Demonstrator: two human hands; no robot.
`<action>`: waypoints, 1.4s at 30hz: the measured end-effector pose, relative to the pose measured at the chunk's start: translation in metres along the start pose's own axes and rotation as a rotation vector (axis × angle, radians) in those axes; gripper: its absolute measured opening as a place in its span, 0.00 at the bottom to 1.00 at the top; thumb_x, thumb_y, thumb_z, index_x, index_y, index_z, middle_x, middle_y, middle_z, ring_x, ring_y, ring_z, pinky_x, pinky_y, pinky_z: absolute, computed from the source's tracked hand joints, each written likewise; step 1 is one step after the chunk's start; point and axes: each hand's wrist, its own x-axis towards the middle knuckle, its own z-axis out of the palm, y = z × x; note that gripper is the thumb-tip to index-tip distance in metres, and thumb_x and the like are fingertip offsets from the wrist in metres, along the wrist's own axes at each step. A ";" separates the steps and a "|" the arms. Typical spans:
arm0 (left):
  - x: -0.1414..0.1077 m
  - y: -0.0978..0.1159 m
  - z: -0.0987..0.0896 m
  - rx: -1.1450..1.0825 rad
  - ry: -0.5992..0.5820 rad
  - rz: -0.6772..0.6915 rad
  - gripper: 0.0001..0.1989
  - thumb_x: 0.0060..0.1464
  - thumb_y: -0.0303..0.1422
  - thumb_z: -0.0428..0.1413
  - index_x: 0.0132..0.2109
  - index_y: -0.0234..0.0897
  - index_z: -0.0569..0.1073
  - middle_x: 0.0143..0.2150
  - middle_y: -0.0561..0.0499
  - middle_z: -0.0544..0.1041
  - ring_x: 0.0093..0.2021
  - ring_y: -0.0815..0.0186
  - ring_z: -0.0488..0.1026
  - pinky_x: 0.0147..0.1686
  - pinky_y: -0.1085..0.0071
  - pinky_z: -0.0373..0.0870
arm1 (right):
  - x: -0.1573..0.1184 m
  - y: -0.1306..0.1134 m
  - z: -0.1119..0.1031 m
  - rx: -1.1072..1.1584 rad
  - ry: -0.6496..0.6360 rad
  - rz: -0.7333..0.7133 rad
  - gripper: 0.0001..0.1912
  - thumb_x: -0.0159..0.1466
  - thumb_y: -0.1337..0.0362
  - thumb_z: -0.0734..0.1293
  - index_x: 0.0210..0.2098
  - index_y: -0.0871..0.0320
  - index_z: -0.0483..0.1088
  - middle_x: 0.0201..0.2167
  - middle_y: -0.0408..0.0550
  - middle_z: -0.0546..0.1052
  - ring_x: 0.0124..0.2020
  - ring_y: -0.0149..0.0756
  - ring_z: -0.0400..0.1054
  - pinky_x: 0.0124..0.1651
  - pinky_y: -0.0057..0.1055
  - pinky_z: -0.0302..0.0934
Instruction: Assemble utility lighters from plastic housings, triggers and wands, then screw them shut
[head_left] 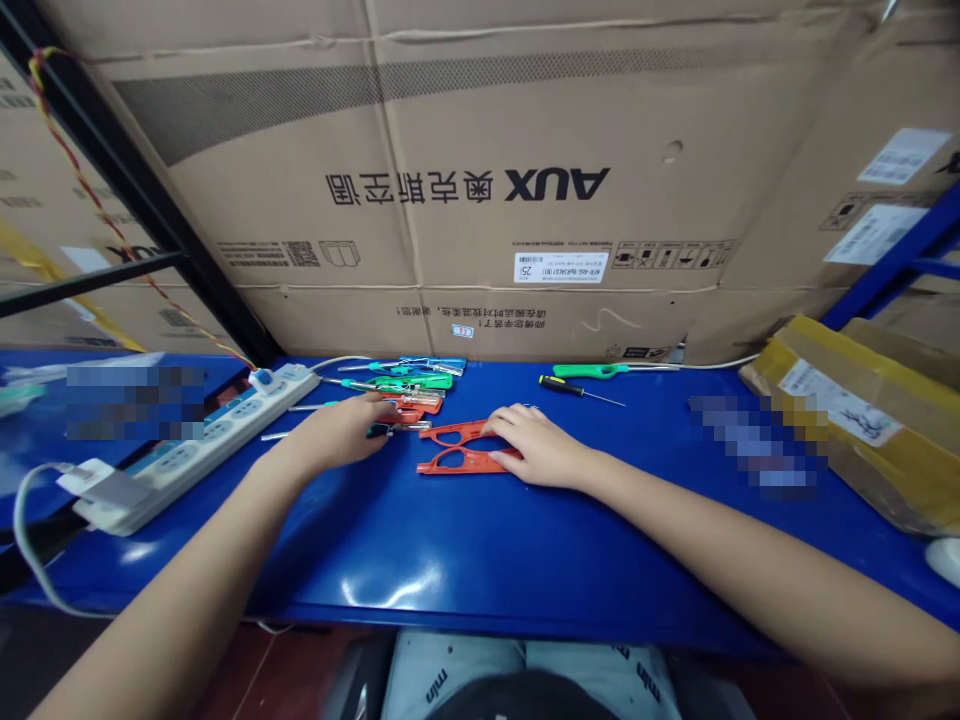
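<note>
My left hand point(346, 432) is over the near end of a row of screwdrivers, its fingers closed around the handle of a screwdriver point(409, 427) with a dark green part; the fingers partly hide it. Just beyond lie screwdrivers with orange handles point(427, 404), a green handle point(435, 382) and a blue handle point(442, 366), shafts pointing left. My right hand point(538, 447) grips two flat orange plastic handle halves with oval openings, lying side by side. Its fingers are on the far half point(454, 432) and the thumb on the near half point(469, 462). Their right ends are hidden under the hand.
A white power strip point(217, 445) with plugs lies at the left. Toward the back are a black-and-yellow screwdriver point(566, 386) and a green-handled tool point(585, 371). A taped carton point(862, 420) stands right on the blue tabletop point(480, 555); a large cardboard box point(465, 120) rises behind.
</note>
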 end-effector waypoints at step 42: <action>0.092 0.170 0.052 0.028 0.108 0.483 0.10 0.66 0.33 0.52 0.48 0.36 0.77 0.45 0.46 0.78 0.41 0.59 0.78 0.36 0.69 0.73 | -0.138 0.031 -0.073 -0.019 -0.064 0.248 0.06 0.66 0.64 0.65 0.41 0.56 0.72 0.42 0.50 0.76 0.44 0.43 0.69 0.49 0.40 0.62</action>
